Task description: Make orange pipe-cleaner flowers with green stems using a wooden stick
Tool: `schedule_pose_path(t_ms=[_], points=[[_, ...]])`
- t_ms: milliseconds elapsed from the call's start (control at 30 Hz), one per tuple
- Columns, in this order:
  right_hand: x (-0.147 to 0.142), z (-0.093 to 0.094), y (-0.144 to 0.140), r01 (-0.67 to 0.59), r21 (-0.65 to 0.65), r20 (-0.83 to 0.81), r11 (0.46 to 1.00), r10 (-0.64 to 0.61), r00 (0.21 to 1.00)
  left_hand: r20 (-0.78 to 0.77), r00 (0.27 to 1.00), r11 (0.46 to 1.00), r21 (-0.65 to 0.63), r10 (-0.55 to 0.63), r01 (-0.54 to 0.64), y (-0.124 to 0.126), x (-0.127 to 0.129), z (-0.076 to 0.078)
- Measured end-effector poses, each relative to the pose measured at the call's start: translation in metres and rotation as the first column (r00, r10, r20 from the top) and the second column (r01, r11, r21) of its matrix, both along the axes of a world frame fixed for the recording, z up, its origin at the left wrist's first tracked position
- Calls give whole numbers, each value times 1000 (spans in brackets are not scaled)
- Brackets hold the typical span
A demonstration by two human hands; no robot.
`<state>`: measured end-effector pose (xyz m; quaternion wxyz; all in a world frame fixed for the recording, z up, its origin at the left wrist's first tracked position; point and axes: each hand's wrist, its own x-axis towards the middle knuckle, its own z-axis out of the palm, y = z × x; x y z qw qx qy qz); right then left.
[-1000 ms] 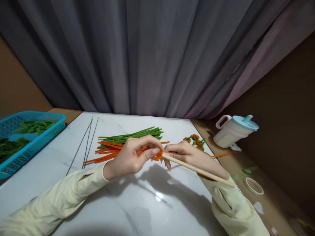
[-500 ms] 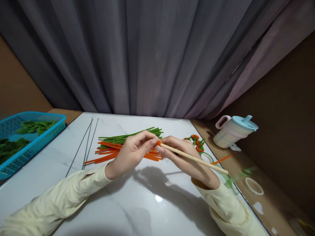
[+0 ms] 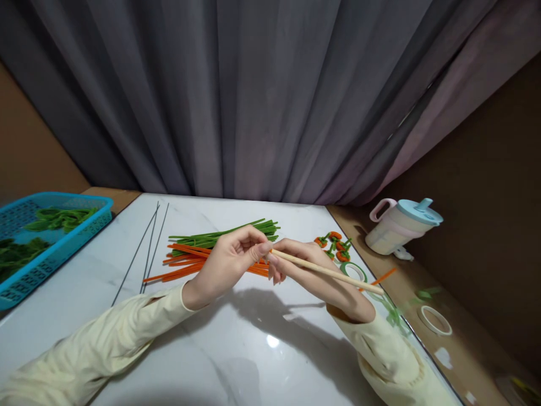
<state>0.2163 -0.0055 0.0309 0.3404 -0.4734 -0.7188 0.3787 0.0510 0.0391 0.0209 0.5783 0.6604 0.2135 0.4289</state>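
Observation:
Over the middle of the table, my left hand (image 3: 232, 257) and my right hand (image 3: 305, 260) meet fingertip to fingertip. A pale wooden chopstick (image 3: 332, 273) slants down to the right from the fingertips, across my right wrist. My right thumb and fingers pinch its upper end. A sliver of orange pipe cleaner (image 3: 271, 251) shows there, pinched by my left thumb and forefinger; most of it is hidden. Behind my hands lie straight orange pipe cleaners (image 3: 181, 273) and a bundle of green pipe cleaners (image 3: 198, 241). Small orange pipe-cleaner pieces with green stems (image 3: 335, 246) lie at the right.
Thin dark wires (image 3: 134, 256) lie on the white table (image 3: 203, 361) at left, beside a blue basket (image 3: 54, 265) of green leafy pieces. At right are a green tape roll (image 3: 354, 272), a white ring (image 3: 435, 320) and a lidded cup (image 3: 399, 228). A grey curtain (image 3: 262, 101) hangs behind.
The orange at the chopstick's end is less visible now. The chopstick's lower end has shifted slightly left and up, and my right hand's lower fingers have come into view.

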Motion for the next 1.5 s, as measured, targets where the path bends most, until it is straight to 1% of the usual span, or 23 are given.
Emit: schedule_pose_path(t_ms=[167, 300, 367, 467, 533, 567, 600, 633, 667, 733, 800, 867, 933, 1000, 1033, 1067, 1100, 1133, 1200, 1267, 1333, 1400, 1500], points=[[0, 0, 3, -72, -135, -94, 988, 60, 994, -7, 998, 997, -8, 70, -70, 1, 1, -7], [0, -6, 5, -187, -146, -104, 971, 173, 979, -42, 993, 994, -15, 111, -111, 5, -1, -4], [-1, -10, 5, -162, -141, -107, 977, 148, 983, -45, 990, 991, -2, 137, -137, 6, -2, -4], [-7, -13, 3, -74, -185, -130, 980, 50, 990, -45, 978, 977, 72, 205, -201, 6, -2, -9], [-12, -13, 1, -104, -277, -214, 955, 44, 976, -47, 964, 954, 166, 261, -250, 6, -1, -15], [-15, -12, 0, -145, -331, -275, 933, 52, 960, -41, 954, 930, 241, 296, -278, 6, -1, -18], [-17, -12, -1, -194, -375, -345, 906, 57, 937, -25, 942, 890, 336, 334, -307, 7, -1, -21], [-19, -11, -2, -245, -405, -415, 881, 61, 908, 6, 928, 831, 443, 372, -336, 9, -1, -24], [-21, -11, -2, -289, -419, -477, 861, 62, 877, 53, 913, 748, 555, 404, -363, 11, -1, -26], [-24, -10, -4, -334, -421, -540, 843, 62, 839, 146, 892, 549, 742, 427, -384, 18, -2, -30], [-25, -7, -7, -286, -417, -496, 863, 48, 867, 177, 893, 367, 865, 414, -342, 26, -4, -33], [-24, -4, -9, -188, -383, -355, 904, 44, 934, 167, 898, 202, 942, 408, -267, 34, -7, -35], [-20, -1, -10, -95, -251, -139, 963, 61, 988, 156, 901, 80, 976, 405, -205, 40, -9, -37], [-14, -1, -10, -28, -9, 146, 1000, 29, 989, 156, 904, 11, 985, 397, -175, 43, -10, -37], [-11, -2, -10, -15, 127, 301, 992, -24, 953, 158, 908, -2, 985, 389, -171, 43, -10, -37], [-8, -3, -10, -25, 253, 443, 967, -93, 892, 158, 912, 1, 985, 380, -172, 43, -10, -36], [-4, -4, -10, -57, 357, 557, 932, -163, 815, 151, 919, 22, 985, 365, -171, 42, -9, -35], [-2, -5, -9, -102, 441, 635, 892, -230, 737, 132, 929, 63, 984, 346, -164, 40, -9, -34], [3, -5, -9, -191, 568, 695, 801, -342, 633, 68, 952, 199, 971, 300, -132, 37, -8, -29], [5, -3, -9, -236, 659, 671, 714, -418, 612, 1, 966, 352, 931, 259, -96, 33, -8, -24], [6, 0, -9, -248, 688, 652, 682, -431, 624, -33, 970, 471, 878, 240, -87, 28, -9, -19], [7, 4, -9, -246, 678, 647, 693, -403, 647, -42, 973, 558, 825, 226, -94, 24, -9, -15], [9, 5, -7, -228, 647, 632, 728, -344, 694, -58, 976, 674, 731, 210, -101, 19, -10, -12]])
